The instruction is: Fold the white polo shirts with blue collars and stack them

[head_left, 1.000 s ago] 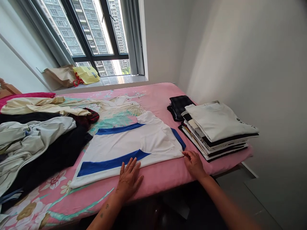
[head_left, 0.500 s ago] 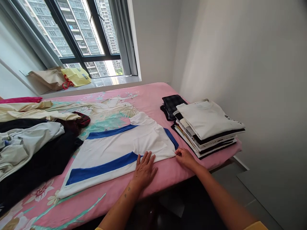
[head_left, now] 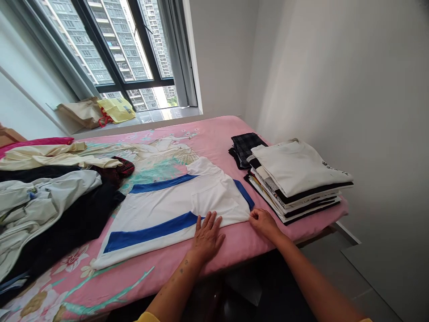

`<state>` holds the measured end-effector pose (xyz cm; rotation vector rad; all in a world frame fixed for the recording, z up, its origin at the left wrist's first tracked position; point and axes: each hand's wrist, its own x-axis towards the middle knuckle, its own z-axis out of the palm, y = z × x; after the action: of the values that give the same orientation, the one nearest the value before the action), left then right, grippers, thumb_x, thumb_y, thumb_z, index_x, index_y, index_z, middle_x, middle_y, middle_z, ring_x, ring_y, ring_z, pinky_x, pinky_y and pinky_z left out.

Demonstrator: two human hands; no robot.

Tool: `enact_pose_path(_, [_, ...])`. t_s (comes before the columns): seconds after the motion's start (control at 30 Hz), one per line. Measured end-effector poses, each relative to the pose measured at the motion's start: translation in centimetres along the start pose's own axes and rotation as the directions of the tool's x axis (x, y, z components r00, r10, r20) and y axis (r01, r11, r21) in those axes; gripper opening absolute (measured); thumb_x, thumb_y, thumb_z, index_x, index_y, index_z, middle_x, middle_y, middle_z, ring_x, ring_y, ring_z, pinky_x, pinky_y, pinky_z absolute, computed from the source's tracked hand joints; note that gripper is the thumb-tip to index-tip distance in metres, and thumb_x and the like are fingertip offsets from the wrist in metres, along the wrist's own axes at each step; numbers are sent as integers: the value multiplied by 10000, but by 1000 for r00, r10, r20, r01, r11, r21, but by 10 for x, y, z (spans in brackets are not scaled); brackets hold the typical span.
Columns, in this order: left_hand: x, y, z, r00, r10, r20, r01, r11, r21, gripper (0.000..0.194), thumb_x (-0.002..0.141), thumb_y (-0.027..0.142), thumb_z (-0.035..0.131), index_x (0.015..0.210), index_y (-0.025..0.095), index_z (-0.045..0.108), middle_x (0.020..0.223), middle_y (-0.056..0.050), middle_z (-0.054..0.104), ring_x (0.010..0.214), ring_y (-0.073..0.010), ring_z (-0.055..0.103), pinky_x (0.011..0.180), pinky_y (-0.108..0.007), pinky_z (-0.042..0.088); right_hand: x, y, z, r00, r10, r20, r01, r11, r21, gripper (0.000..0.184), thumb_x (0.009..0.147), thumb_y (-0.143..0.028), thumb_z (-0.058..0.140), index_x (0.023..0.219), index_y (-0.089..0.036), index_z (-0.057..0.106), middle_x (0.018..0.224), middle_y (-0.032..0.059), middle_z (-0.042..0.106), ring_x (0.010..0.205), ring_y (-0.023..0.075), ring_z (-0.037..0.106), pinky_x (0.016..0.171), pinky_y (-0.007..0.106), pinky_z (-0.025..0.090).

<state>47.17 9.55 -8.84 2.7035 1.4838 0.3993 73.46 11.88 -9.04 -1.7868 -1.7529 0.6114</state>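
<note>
One white shirt (head_left: pixel 167 201) with three visible blue panels is lying spread on the one pink bedsheet (head_left: pixel 214 127), between two groups of clothing, while two bare hands are working at its near edge: the left hand (head_left: pixel 208 237) is pressing down with fingers extended, gripping nothing, and the right hand (head_left: pixel 264 223) is pinching the corner by the blue-trimmed end. To the right, one folded stack (head_left: pixel 301 172) is standing just beside one dark checked bundle (head_left: pixel 248 145); to the left, one loose heap (head_left: pixel 60 197) is sprawling (its garments overlapping too much to count), and beyond, two bags, one brown (head_left: pixel 80 112) and one yellow (head_left: pixel 117 109), are resting on the windowsill (head_left: pixel 161 114).
</note>
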Motion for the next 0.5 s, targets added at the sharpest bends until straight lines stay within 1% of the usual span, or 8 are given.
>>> enact_pose_path(0.07, [-1,0,-1,1000,-6,11,6,1000,-14,547,875,398,444,1391,236,364,1483,-99,328,1391,-272,219,1129,-540,101,-4,-7,3,997,-8,-72,7,1000,-16,94,704,-186,472,740,-194,558,791,51,609,802,195,542,788,320,407])
enact_pose_path(0.1, [-2,1,-1,1000,-10,17,11,1000,-26,547,876,406,441,1391,238,362,1484,-99,327,1392,-272,216,1128,-545,99,-7,-13,5,992,-40,-120,39,999,-17,122,722,-176,458,791,-191,556,826,58,605,833,200,536,813,333,405])
enact_pose_path(0.13, [-2,2,-2,1000,-18,21,18,999,-39,548,876,417,440,1390,242,362,1483,-97,329,1392,-271,216,1128,-548,95,-10,-21,7,982,-92,-167,92,996,-10,142,745,-169,443,834,-190,552,859,63,599,862,205,528,833,346,401])
enact_pose_path(0.2, [-3,4,-4,999,-39,23,41,997,-70,556,869,447,446,1383,251,368,1484,-89,330,1391,-269,219,1129,-552,90,-14,-41,13,944,-242,-223,253,967,20,149,797,-168,418,873,-191,544,886,62,589,896,209,516,851,363,401])
enact_pose_path(0.27, [-5,5,-8,999,-45,21,48,993,-111,547,864,458,454,1368,254,388,1479,-88,339,1384,-267,238,1127,-555,102,-15,-64,22,902,-385,-197,405,912,72,156,833,-158,400,884,-193,544,883,55,584,900,204,514,841,366,412])
enact_pose_path(0.37, [-15,-2,-19,1000,-5,-9,3,983,-186,427,888,386,437,1288,246,481,1414,-77,445,1349,-236,322,1128,-519,161,-12,-91,35,845,-521,-119,534,834,141,187,851,-122,379,887,-194,548,877,51,585,891,194,522,823,359,432])
enact_pose_path(0.43, [-27,-16,-30,998,-3,-62,-10,976,-216,332,901,308,419,1194,238,559,1304,-60,559,1292,-200,411,1129,-470,201,-6,-99,43,816,-572,-79,576,800,168,205,851,-106,373,889,-194,554,879,53,588,892,192,531,816,358,446])
enact_pose_path(0.5, [-44,-40,-41,992,-53,-113,28,978,-207,287,897,246,413,1105,233,612,1197,-50,632,1224,-178,486,1120,-437,238,1,-102,50,795,-605,-37,601,779,176,211,847,-102,374,889,-193,559,881,56,591,893,190,540,817,358,458])
